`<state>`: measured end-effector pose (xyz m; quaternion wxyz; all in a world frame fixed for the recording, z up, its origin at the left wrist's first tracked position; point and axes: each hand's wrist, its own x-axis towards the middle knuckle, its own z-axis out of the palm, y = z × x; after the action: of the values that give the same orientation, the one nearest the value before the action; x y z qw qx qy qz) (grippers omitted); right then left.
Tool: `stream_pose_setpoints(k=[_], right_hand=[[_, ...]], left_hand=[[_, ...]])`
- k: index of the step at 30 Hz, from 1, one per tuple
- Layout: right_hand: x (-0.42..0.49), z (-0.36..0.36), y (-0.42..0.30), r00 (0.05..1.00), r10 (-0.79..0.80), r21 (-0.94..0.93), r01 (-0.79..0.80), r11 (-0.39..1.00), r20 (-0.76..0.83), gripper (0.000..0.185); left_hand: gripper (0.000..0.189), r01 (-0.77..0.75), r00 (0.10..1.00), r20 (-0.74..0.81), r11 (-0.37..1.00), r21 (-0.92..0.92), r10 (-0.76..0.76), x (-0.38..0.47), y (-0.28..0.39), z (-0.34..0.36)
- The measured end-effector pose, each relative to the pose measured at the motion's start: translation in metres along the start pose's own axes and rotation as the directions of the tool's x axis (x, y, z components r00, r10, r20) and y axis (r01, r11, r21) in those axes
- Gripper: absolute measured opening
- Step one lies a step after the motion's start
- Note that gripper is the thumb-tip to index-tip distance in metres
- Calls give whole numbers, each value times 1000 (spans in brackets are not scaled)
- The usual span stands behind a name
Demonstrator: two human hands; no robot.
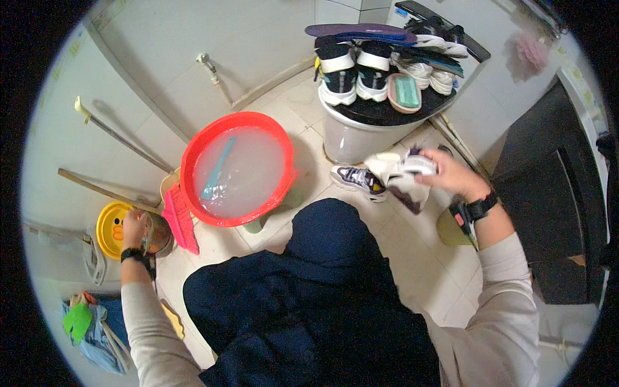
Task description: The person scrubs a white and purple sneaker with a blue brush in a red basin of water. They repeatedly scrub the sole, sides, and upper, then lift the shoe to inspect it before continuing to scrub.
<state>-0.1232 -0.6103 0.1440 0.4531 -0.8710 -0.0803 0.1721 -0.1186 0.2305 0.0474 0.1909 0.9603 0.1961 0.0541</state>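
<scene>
My right hand (pixel 449 175) grips a white and dark shoe (pixel 408 176), blurred, above the tiled floor. Just left of it, a white and purple-grey sneaker (pixel 355 180) rests on the floor. My left hand (pixel 134 230) is at the far left, over a yellow container (pixel 110 242) with a cartoon face; the fingers are too small and blurred to show whether they hold anything. Between my hands stands a red basin (pixel 188 203) of cloudy water, with a light blue brush or stick-like tool (pixel 218 169) in it.
Black-and-white sneakers (pixel 337 80), insoles (pixel 360 32) and green soap in a pink dish (pixel 407 93) sit on a white container's black top (pixel 370 116). A pink broom head (pixel 180 220) lies beside the basin. Clothes (pixel 99 334) are at lower left; a dark cabinet-like object (pixel 541 193) stands right.
</scene>
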Motion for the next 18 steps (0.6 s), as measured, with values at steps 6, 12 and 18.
stream_pose_setpoints(k=[6, 12, 18], right_hand=[[-34, 59, 161, 993, 118, -554, -94, 827, 8, 50], [-24, 119, 275, 967, 152, -829, -255, 498, -206, 28], [27, 155, 338, 905, 177, -807, -425, 410, -386, 22]], left_hand=[[30, 99, 992, 54, 971, 218, -113, -56, -123, -27], [26, -58, 986, 152, 737, 674, -62, -137, -194, 7], [21, 228, 968, -6, 875, 426, -249, -163, -191, 19]])
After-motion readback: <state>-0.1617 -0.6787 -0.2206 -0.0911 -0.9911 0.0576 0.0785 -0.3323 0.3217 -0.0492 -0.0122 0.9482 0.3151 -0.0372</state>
